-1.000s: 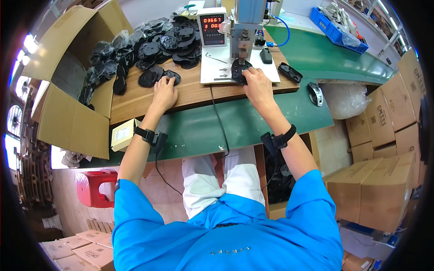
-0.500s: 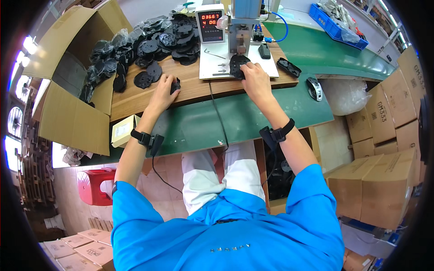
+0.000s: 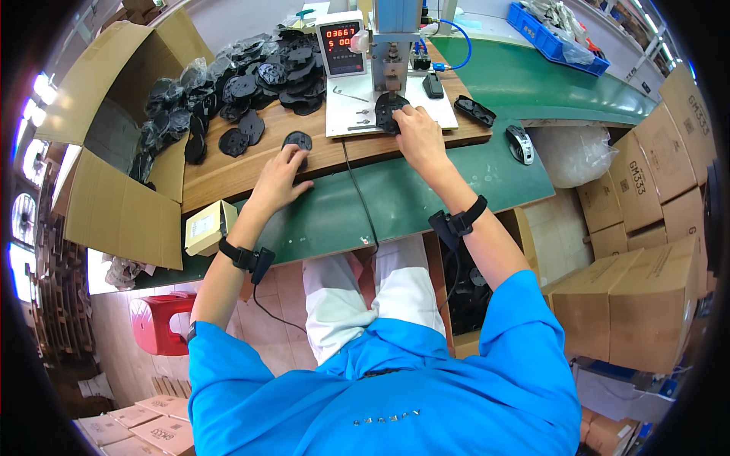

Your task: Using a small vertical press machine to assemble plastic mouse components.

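Note:
My right hand (image 3: 420, 138) pinches the near edge of a round black plastic part (image 3: 387, 112), which sits on the white base plate (image 3: 338, 120) directly under the ram of a small bench press (image 3: 391, 64). My left hand (image 3: 280, 181) is by the front of the wooden board, its thumb spread away from the fingers. Its fingertips touch the near edge of another round black plastic part (image 3: 298, 140), which lies on the wood. Two more loose black parts (image 3: 242, 135) lie to the left of it.
Black parts, some bagged, are heaped (image 3: 281, 72) at the back left beside an open carton (image 3: 122, 197). A red-digit counter (image 3: 344, 44) stands left of the press. On the right are a black tray-shaped piece (image 3: 475, 111) and a computer mouse (image 3: 520, 144). A cable (image 3: 356, 190) crosses the bench.
My left hand has loosened from the black part it held tilted, and that part now lies flatter on the wood. My right hand stays on the part under the press. The counter display changed.

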Motion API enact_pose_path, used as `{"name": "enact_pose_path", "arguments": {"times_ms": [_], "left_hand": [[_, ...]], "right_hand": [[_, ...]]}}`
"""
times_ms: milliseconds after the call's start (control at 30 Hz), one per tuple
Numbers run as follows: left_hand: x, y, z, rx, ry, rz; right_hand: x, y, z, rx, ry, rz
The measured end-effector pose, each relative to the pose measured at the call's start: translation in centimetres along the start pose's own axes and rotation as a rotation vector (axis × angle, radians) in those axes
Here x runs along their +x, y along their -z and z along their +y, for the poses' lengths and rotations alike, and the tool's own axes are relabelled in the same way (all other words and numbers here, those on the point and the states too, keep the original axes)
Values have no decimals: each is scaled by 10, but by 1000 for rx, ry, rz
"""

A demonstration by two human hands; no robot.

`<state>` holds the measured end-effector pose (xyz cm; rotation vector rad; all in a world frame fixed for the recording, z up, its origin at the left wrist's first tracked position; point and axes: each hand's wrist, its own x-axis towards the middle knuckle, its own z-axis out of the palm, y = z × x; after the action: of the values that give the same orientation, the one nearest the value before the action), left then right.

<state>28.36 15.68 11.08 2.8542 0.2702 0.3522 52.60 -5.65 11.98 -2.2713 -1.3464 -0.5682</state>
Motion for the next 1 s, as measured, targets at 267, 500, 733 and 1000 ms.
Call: {"name": "enact_pose_path", "arguments": {"times_ms": [267,500,733,1000], "left_hand": [[-19,-12,-5,187,-134,105],[7,-6,15,-21,5,459],[55,-7,84,-39,-269,461],[114,-55,97,69,-379,437]], "right_hand": [[0,-1,0,7,6,23],[9,22,19,250,-51,-80],[-104,77,-6,1057,-427,-72],[-313,90,2,1251,-943,-107]]}}
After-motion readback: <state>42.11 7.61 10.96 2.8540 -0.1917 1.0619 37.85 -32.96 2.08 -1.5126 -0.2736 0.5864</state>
